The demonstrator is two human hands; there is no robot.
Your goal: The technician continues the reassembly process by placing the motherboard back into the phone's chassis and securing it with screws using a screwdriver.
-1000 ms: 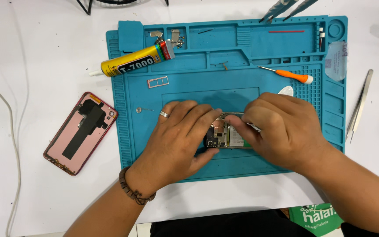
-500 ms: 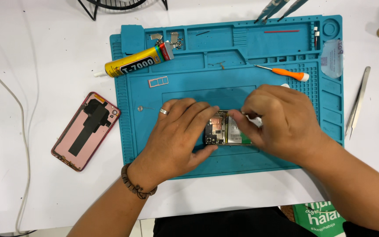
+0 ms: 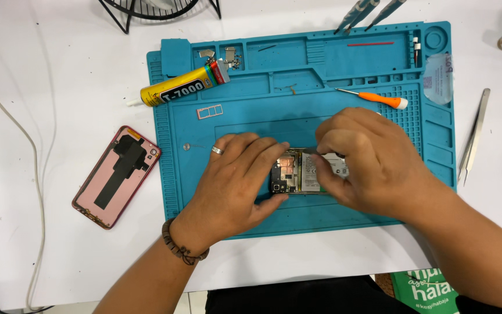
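Phone (image 3: 297, 171), back off, lies mid-mat (image 3: 251, 110). Left hand (image 3: 233, 180) clamps its nine-o'clock end, fingers curled. Right hand (image 3: 367, 160) pinches a thin tool (image 3: 311, 150) at the twelve-o'clock edge; I'd keep that point shallow, pressure light, clear of the battery (image 3: 326, 166).

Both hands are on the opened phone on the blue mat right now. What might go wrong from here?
1. The right hand pinches something thin over the opened phone; a slip might scratch the exposed board.
2. The left hand steadies the phone only at one end, so it may shift on the blue mat.
3. The orange screwdriver lies just behind the right hand and may get knocked.
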